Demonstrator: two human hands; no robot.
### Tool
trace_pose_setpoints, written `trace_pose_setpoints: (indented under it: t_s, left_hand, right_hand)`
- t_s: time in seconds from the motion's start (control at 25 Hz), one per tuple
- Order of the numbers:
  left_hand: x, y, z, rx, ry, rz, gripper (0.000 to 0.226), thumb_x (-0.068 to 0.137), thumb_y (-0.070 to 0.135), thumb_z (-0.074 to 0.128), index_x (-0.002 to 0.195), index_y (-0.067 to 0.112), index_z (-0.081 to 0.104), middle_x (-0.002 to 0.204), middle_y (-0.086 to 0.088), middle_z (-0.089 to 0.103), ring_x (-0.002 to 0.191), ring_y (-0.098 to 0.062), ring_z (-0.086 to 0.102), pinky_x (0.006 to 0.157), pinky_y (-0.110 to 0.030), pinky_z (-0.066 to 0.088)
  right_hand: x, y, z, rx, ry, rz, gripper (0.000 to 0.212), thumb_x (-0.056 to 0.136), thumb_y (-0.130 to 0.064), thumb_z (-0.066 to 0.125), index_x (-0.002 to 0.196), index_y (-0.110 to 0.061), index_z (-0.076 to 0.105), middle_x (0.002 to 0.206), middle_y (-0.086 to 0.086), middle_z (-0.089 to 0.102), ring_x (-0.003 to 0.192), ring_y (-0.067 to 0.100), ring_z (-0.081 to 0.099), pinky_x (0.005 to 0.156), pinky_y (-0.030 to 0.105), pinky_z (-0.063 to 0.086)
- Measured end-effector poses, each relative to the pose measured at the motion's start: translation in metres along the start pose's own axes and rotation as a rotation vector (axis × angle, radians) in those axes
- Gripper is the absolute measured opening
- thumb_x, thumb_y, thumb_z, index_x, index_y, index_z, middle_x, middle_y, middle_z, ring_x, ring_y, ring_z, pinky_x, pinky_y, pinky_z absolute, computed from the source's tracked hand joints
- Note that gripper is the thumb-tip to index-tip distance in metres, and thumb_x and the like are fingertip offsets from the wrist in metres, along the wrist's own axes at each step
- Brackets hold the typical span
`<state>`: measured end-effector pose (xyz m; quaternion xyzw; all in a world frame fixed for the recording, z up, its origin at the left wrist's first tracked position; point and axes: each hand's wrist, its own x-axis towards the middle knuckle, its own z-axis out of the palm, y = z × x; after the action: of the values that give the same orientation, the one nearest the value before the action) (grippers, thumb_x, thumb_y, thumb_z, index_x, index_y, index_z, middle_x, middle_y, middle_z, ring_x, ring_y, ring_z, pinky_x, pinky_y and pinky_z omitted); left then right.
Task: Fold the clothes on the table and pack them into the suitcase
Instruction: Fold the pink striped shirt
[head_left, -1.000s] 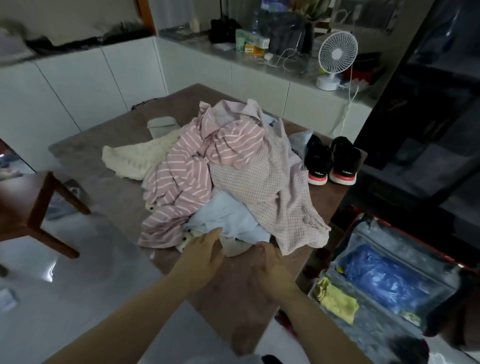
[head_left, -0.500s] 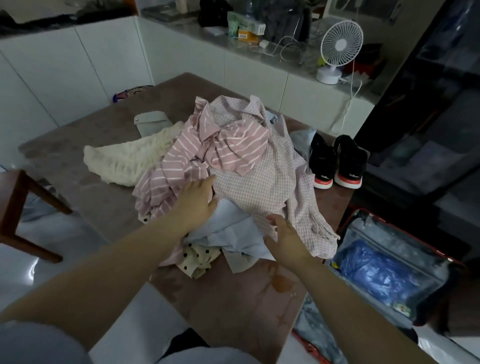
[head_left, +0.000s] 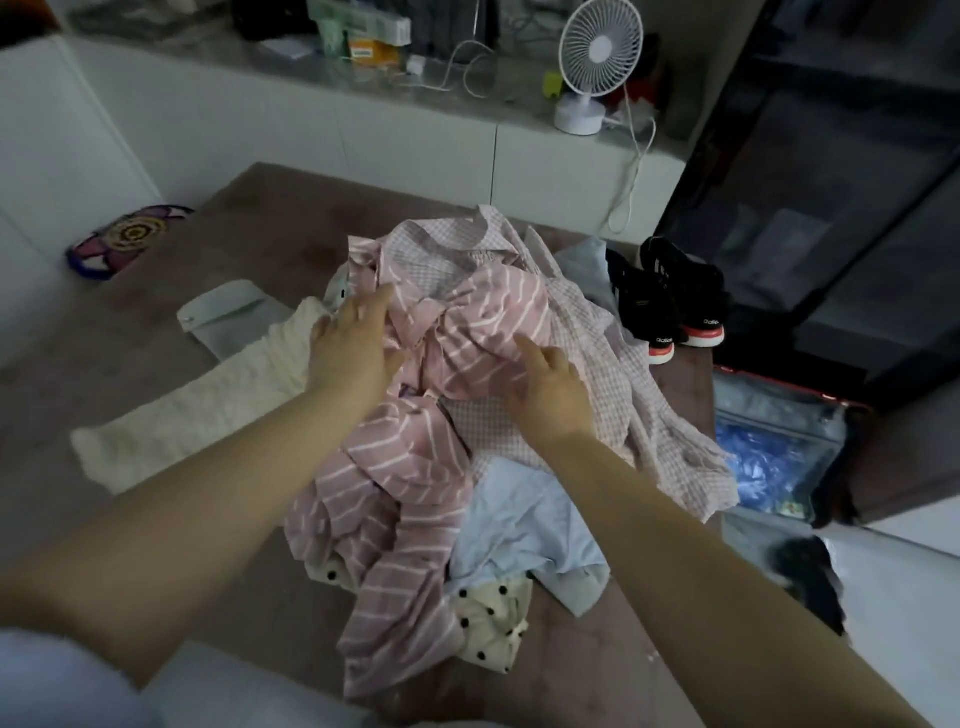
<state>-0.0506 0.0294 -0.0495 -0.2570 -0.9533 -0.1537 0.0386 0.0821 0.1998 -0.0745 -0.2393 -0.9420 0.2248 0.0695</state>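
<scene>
Left hand (head_left: 353, 348) lies flat, fingers straight, on the pink striped shirt (head_left: 498, 322) topping the clothes pile (head_left: 587, 364) on the desk (head_left: 270, 208). Right hand (head_left: 550, 384), fingers loosely extended, touches the same shirt. Beside the desk's right edge, the suitcase (head_left: 753, 402) lies open on the floor.

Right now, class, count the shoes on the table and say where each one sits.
2. One black shoe sits near the table's far right edge, beside the clothes pile; the second shoe stands just right of it. More could be hidden under the clothes.
</scene>
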Motion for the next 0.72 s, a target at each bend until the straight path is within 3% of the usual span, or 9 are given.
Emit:
trace_pose_setpoints:
  t_s: [0.08, 0.16, 0.24, 0.32, 0.4, 0.48, 0.56, 0.64, 0.72]
  left_hand:
    - [0.006, -0.011, -0.004, -0.132, 0.038, -0.003, 0.058, 0.084, 0.015, 0.063, 0.137, 0.017, 0.038, 0.11, -0.014, 0.064, 0.1, -0.037, 0.059, 0.091, -0.042, 0.044]
    - [0.011, -0.019, -0.007, -0.266, 0.052, 0.027, 0.044, 0.084, 0.005, 0.06, 0.126, 0.009, 0.051, 0.096, -0.014, 0.069, 0.092, -0.036, 0.063, 0.082, -0.042, 0.049]
    - [0.012, -0.022, -0.007, -0.332, 0.057, 0.043, 0.038, 0.083, 0.0, 0.057, 0.12, 0.005, 0.056, 0.093, -0.015, 0.069, 0.089, -0.037, 0.063, 0.08, -0.044, 0.05]
    - [0.012, -0.02, -0.008, -0.297, 0.061, 0.067, 0.047, 0.083, 0.001, 0.057, 0.128, 0.009, 0.05, 0.103, -0.016, 0.065, 0.093, -0.037, 0.06, 0.083, -0.043, 0.048]
    - [0.015, -0.013, -0.008, -0.096, 0.052, 0.126, 0.062, 0.082, 0.007, 0.062, 0.139, 0.019, 0.04, 0.125, -0.015, 0.051, 0.111, -0.037, 0.049, 0.095, -0.044, 0.039]
    - [0.027, -0.003, -0.011, 0.082, -0.029, 0.197, 0.07, 0.082, 0.016, 0.066, 0.143, 0.029, 0.034, 0.143, -0.011, 0.031, 0.13, -0.036, 0.029, 0.109, -0.045, 0.022]
    - [0.038, 0.006, -0.012, 0.158, -0.106, 0.22, 0.055, 0.083, 0.022, 0.064, 0.135, 0.03, 0.047, 0.151, -0.007, 0.018, 0.139, -0.033, 0.011, 0.115, -0.042, 0.007]
    - [0.044, 0.006, -0.018, 0.159, -0.086, 0.249, 0.032, 0.084, 0.022, 0.062, 0.116, 0.025, 0.065, 0.151, -0.005, 0.025, 0.14, -0.03, 0.012, 0.114, -0.035, 0.001]
    - [0.047, 0.002, -0.028, 0.093, -0.01, 0.323, 0.021, 0.083, 0.017, 0.063, 0.102, 0.016, 0.071, 0.142, -0.005, 0.044, 0.137, -0.027, 0.024, 0.111, -0.032, 0.001]
  right_hand:
    - [0.007, -0.005, 0.001, -0.161, -0.049, 0.068, 0.05, 0.093, -0.021, 0.049, 0.141, -0.025, 0.034, 0.124, 0.011, 0.048, 0.112, 0.031, 0.049, 0.093, 0.042, 0.037]
    - [0.011, -0.003, -0.001, -0.285, -0.029, 0.056, 0.034, 0.093, -0.02, 0.049, 0.127, -0.019, 0.054, 0.114, 0.009, 0.057, 0.108, 0.031, 0.053, 0.092, 0.039, 0.035]
    - [0.011, 0.003, -0.012, -0.275, -0.023, 0.043, 0.023, 0.092, -0.024, 0.051, 0.104, -0.013, 0.066, 0.102, 0.009, 0.063, 0.099, 0.03, 0.057, 0.085, 0.035, 0.033]
    - [0.01, 0.009, -0.025, -0.177, -0.028, 0.053, 0.022, 0.092, -0.025, 0.051, 0.095, -0.01, 0.067, 0.098, 0.01, 0.063, 0.094, 0.031, 0.058, 0.075, 0.032, 0.032]
    - [0.005, 0.009, -0.03, -0.057, -0.043, 0.069, 0.022, 0.092, -0.026, 0.054, 0.103, -0.009, 0.064, 0.105, 0.011, 0.059, 0.094, 0.031, 0.058, 0.07, 0.029, 0.036]
    - [0.0, 0.0, -0.024, 0.139, -0.116, 0.123, 0.039, 0.088, -0.033, 0.061, 0.121, -0.014, 0.052, 0.115, 0.01, 0.053, 0.1, 0.031, 0.057, 0.076, 0.032, 0.043]
    - [0.002, -0.009, -0.014, 0.267, -0.174, 0.187, 0.057, 0.086, -0.034, 0.063, 0.135, -0.023, 0.036, 0.123, 0.01, 0.048, 0.104, 0.032, 0.055, 0.078, 0.035, 0.044]
    - [0.008, -0.014, -0.009, 0.203, -0.175, 0.207, 0.058, 0.087, -0.034, 0.062, 0.136, -0.024, 0.033, 0.124, 0.012, 0.047, 0.104, 0.033, 0.056, 0.079, 0.038, 0.046]
    - [0.011, -0.014, -0.008, 0.061, -0.159, 0.193, 0.059, 0.086, -0.033, 0.062, 0.137, -0.021, 0.034, 0.124, 0.013, 0.045, 0.107, 0.034, 0.054, 0.082, 0.041, 0.047]
